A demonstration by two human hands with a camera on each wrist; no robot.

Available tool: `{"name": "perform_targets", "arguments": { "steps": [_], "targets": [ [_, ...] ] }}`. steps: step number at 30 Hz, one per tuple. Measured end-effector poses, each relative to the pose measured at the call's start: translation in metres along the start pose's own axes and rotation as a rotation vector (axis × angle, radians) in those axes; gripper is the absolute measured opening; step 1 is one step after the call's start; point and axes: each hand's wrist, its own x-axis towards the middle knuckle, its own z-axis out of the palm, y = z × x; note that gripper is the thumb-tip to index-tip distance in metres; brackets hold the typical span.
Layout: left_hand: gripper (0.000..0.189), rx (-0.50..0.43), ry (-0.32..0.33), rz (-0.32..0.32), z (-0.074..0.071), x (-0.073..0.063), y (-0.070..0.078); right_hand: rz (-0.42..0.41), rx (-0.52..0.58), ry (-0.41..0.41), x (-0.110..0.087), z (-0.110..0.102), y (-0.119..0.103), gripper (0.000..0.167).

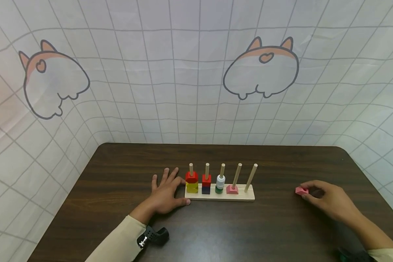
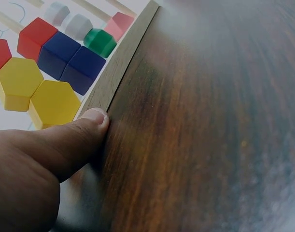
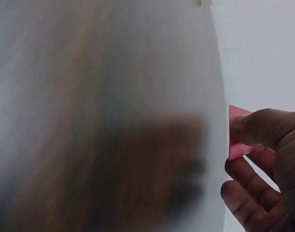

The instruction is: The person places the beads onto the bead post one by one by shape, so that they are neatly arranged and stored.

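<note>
A pale wooden peg board (image 1: pixel 219 197) with upright pegs stands on the dark table. My left hand (image 1: pixel 165 196) holds its left end, thumb at the front edge and index finger at the back, other fingers spread. Yellow hexagonal blocks (image 2: pixel 54 102) sit beneath red ones (image 1: pixel 191 177) on the leftmost peg. Beside them are navy blocks (image 2: pixel 83 69) under red. A green block (image 2: pixel 100 42) lies under white ones (image 1: pixel 220 181), then a pink block (image 1: pixel 231 189). Off to the right, my right hand (image 1: pixel 330 200) pinches a pink trapezoid block (image 1: pixel 301 190) between thumb and fingers.
The rightmost peg (image 1: pixel 250 178) carries no block. Around the table (image 1: pixel 137 156) hangs a white gridded curtain (image 1: pixel 183 91) with cartoon drawings. A dark watch-like band (image 1: pixel 153 236) is on the left wrist.
</note>
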Motion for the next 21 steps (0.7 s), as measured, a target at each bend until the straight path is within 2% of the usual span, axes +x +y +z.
{"name": "perform_targets", "arguments": {
  "steps": [5,13,21],
  "targets": [
    [0.053,0.004,-0.002,0.001,0.000,0.000,-0.001,-0.064,0.041,0.029,0.011,0.002,-0.019,0.030],
    [0.053,-0.009,0.007,0.024,0.000,0.000,0.000,-0.250,0.098,0.128,0.027,0.000,-0.048,0.031],
    [0.053,0.000,-0.004,0.008,0.001,0.000,-0.001,-0.291,0.105,0.149,0.041,-0.013,-0.075,0.029]
  ]
}}
